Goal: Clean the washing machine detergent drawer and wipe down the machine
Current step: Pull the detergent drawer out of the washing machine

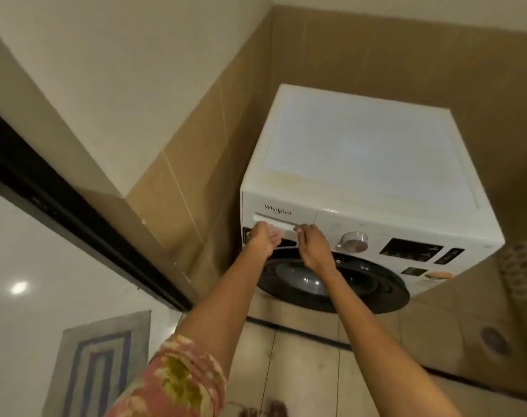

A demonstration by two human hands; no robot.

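Left hand point(263, 237), right hand point(313, 246) at detergent drawer point(281, 221); grip unclear.

A grey rug point(96, 365) with blue nested borders is laid on the glossy white floor point(21, 236), where a light spot point(19, 287) is reflected. A dark door track point(75, 224) is seen alongside. The walls are faced with brown tiles point(178, 188); a round drain point(495, 341) is set at lower right.

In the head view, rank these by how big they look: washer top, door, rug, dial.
1. Top.
2. Door and rug: about alike; the rug is nearer and cut off by the frame edge.
3. Dial.
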